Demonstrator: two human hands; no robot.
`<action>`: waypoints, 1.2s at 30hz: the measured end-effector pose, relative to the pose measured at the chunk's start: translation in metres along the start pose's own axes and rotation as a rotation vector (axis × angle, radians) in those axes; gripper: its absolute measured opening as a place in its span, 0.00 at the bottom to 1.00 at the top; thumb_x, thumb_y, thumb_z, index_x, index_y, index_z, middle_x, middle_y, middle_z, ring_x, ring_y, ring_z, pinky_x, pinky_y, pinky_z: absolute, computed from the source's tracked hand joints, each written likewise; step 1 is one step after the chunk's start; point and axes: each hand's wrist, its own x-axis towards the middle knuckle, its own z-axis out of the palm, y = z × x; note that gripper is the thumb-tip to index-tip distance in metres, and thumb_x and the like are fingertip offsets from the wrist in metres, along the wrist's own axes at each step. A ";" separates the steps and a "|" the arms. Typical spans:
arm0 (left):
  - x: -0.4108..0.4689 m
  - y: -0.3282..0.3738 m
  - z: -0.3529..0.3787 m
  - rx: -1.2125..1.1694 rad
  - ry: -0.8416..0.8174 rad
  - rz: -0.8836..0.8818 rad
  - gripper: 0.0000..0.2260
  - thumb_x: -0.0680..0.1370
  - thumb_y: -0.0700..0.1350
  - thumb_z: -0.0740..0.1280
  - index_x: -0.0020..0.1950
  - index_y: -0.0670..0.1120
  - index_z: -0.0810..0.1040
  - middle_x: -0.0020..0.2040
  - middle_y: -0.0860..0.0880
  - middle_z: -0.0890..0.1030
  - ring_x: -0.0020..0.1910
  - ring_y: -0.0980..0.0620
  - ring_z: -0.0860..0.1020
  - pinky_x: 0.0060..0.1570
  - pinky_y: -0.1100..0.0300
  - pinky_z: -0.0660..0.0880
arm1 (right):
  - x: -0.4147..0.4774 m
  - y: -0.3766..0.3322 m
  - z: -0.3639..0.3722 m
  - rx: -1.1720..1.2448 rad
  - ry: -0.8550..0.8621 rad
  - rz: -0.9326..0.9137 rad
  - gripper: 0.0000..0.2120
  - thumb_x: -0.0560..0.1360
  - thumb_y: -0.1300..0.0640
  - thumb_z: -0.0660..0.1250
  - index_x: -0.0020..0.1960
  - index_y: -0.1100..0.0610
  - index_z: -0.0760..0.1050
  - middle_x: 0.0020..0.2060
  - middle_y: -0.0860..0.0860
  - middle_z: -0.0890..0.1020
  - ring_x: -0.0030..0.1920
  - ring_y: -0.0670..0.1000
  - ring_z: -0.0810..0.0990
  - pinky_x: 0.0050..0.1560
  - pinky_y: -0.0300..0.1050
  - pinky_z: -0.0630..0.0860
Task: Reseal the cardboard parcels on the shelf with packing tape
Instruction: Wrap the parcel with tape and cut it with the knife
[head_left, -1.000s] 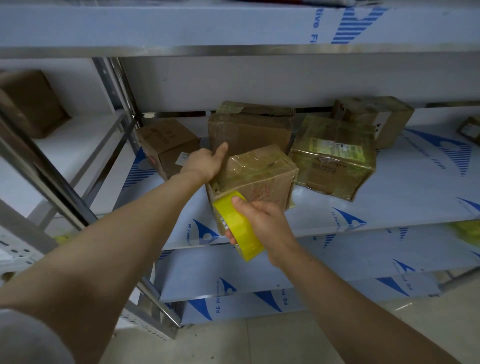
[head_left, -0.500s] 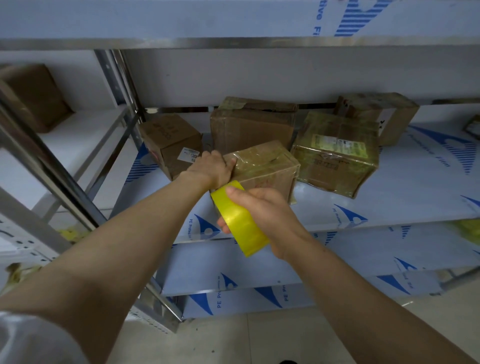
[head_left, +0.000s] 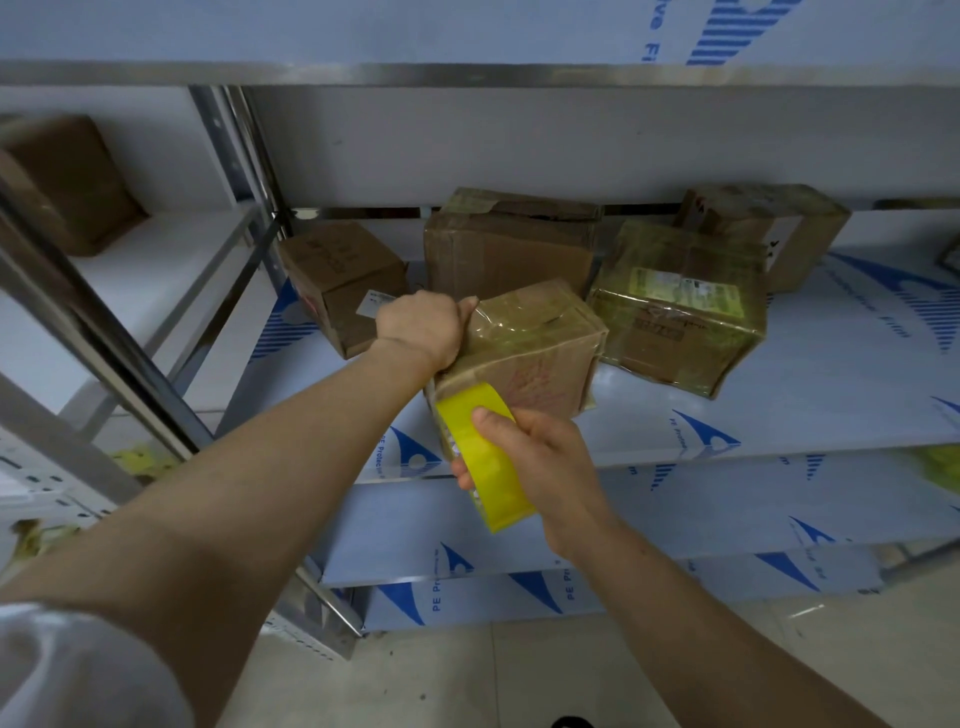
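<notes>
on parcel (head_left: 524, 353) — left hand (head_left: 421, 327) clamped; right hand (head_left: 540, 467) grips tape (head_left: 483, 457)

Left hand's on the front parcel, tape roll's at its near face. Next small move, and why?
Probably draw the yellow tape roll down and toward the body with the right hand, paying out a strip along the front parcel. The roll sits against the parcel's near lower edge, and the left hand presses the top left corner, bracing it on the shelf.

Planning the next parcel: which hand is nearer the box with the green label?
Right. The right hand holds the tape roll below-left of that box; the left hand is farther left.
</notes>
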 end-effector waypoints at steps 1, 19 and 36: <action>0.000 0.000 -0.002 -0.030 0.018 -0.026 0.28 0.82 0.60 0.47 0.54 0.42 0.78 0.55 0.40 0.79 0.57 0.40 0.77 0.45 0.54 0.66 | 0.001 0.001 0.000 0.010 0.002 0.001 0.10 0.77 0.56 0.66 0.43 0.61 0.80 0.32 0.57 0.83 0.29 0.50 0.81 0.36 0.43 0.79; -0.019 -0.004 0.003 -0.151 -0.098 -0.100 0.37 0.78 0.68 0.47 0.76 0.42 0.55 0.75 0.38 0.58 0.75 0.41 0.55 0.73 0.43 0.44 | 0.018 0.012 -0.008 0.162 -0.022 -0.002 0.08 0.76 0.60 0.66 0.41 0.62 0.80 0.31 0.61 0.81 0.29 0.55 0.80 0.35 0.45 0.78; 0.004 -0.004 0.018 -0.546 0.031 -0.023 0.20 0.80 0.58 0.60 0.58 0.43 0.77 0.55 0.40 0.79 0.56 0.41 0.76 0.52 0.53 0.73 | 0.019 0.026 -0.022 -0.015 -0.007 -0.064 0.12 0.74 0.52 0.70 0.47 0.61 0.81 0.40 0.62 0.83 0.40 0.54 0.80 0.47 0.51 0.78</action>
